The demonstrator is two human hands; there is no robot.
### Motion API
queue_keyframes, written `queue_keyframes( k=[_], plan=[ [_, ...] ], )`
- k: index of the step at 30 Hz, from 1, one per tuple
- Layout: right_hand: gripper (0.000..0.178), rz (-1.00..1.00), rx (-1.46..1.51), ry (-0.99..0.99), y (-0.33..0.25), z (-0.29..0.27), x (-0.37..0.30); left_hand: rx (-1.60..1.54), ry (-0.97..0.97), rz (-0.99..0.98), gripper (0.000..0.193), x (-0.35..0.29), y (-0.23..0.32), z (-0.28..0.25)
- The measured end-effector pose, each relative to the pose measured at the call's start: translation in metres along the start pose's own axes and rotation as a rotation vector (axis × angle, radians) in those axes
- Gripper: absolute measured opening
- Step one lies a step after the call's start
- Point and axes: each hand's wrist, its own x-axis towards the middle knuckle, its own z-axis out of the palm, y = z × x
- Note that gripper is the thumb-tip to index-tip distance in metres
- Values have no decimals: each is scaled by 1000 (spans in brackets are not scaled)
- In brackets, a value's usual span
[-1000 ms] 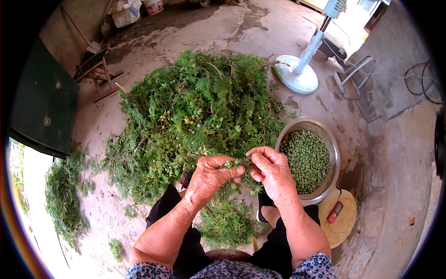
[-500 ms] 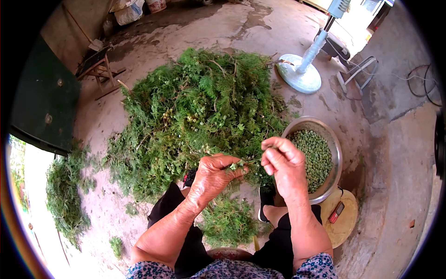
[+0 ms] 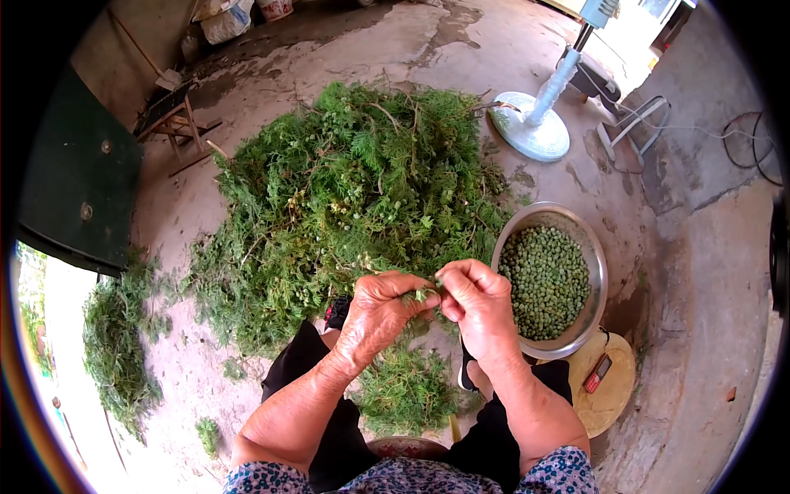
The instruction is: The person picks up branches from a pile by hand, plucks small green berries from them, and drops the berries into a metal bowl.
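A: State of the left hand?
B: Clamped. Thumb and forefinger pinch a green sprig, its tip showing between them.

A: And the right hand?
B: Fingers drawn in at the sprig's right end, just beside the left fingertips. Whether they are clamped on it I cannot tell; the contact is too small to make out.

A: Position of the sprig?
B: Raised in front of the person, over the near edge of a large heap of cut greenery on the floor.

A: Other greenery?
B: Two lots. A small pile lies nearer the person than the heap; a side pile lies well apart to the left.

A: Items to the right?
B: A metal bowl holding many small green cones. Just beside it, nearer the person, a round yellow stand bears a red phone.

A: Beyond the bowl?
B: A pale blue fan, its round base on the floor, near the heap's right edge.
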Motion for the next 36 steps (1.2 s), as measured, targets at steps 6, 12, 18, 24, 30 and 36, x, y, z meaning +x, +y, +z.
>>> queue_keyframes(
  k=[6,12,18,24,30,36],
  plan=[
    [13,21,417,-52,-14,-4,5,198,128,145,16,4,-7,-3],
    [20,-524,-537,-117,-8,9,4,288,145,188,21,2,-9,-2],
    [13,-709,-684,-44,0,14,9,359,22,157,18,3,-8,-4],
    [8,-57,479,2,-17,-7,14,-212,69,-58,9,7,0,-2],
    [7,-16,533,-19,-20,-10,5,-722,426,-237,11,17,-1,-12],
    [12,284,330,105,9,-1,3,-827,432,-326,10,20,-7,-11]
  ],
)
